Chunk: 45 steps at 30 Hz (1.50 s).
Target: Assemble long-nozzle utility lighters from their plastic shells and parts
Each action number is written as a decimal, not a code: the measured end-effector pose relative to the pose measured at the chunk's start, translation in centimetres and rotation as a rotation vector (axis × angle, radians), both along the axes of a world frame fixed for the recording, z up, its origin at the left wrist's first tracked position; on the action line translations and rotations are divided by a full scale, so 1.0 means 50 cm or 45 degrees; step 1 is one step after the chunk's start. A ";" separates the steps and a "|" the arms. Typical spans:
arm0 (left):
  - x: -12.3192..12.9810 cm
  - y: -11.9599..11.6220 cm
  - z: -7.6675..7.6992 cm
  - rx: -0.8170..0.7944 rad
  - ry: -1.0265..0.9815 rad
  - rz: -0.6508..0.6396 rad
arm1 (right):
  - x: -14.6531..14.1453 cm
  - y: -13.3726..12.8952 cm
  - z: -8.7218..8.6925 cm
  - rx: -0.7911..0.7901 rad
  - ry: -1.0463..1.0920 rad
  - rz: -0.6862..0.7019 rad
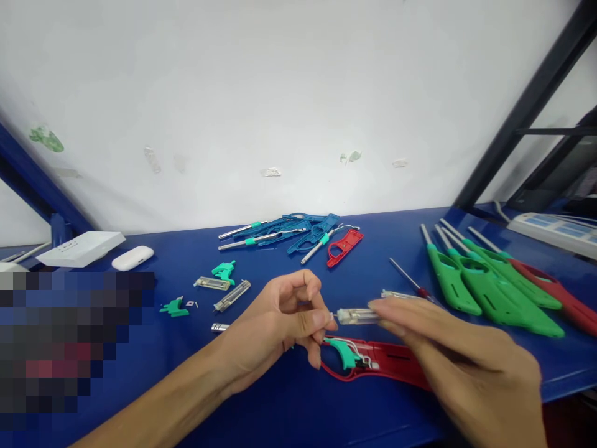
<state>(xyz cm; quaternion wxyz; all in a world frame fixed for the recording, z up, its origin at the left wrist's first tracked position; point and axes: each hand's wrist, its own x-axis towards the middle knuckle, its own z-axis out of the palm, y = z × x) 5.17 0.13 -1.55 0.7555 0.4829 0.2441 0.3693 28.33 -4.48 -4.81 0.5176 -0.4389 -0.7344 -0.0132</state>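
The right hand [466, 367] grips a clear fuel tank [358, 316] between thumb and fingers, its nozzle end pointing left to the left hand [293, 311], whose thumb and forefinger are pinched together at the tip of that nozzle, seemingly on a tiny white piece, though it is too small to be sure. Just below the tank, at the near middle of the blue table [280, 410], lies an open red lighter shell [387, 364] with a green trigger [344, 352] and white wires in it, while finished green lighters [494, 286] lie to the right.
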 end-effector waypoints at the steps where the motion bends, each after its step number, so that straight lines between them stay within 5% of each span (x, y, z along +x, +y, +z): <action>1: 0.000 0.000 0.002 0.000 -0.001 0.002 | -0.003 0.001 0.001 -0.019 0.039 0.002; 15: 0.010 -0.008 0.011 -0.044 -0.011 0.030 | -0.008 -0.004 -0.001 -0.033 0.175 -0.054; 31: 0.001 -0.008 0.009 0.091 0.131 0.053 | 0.008 0.013 -0.013 0.018 -0.219 0.249; 40: -0.002 -0.001 0.010 0.143 0.213 0.069 | 0.013 0.012 -0.015 0.014 -0.284 0.298; 45: -0.006 0.000 0.013 0.204 0.275 0.090 | 0.017 0.005 -0.024 0.006 -0.414 0.179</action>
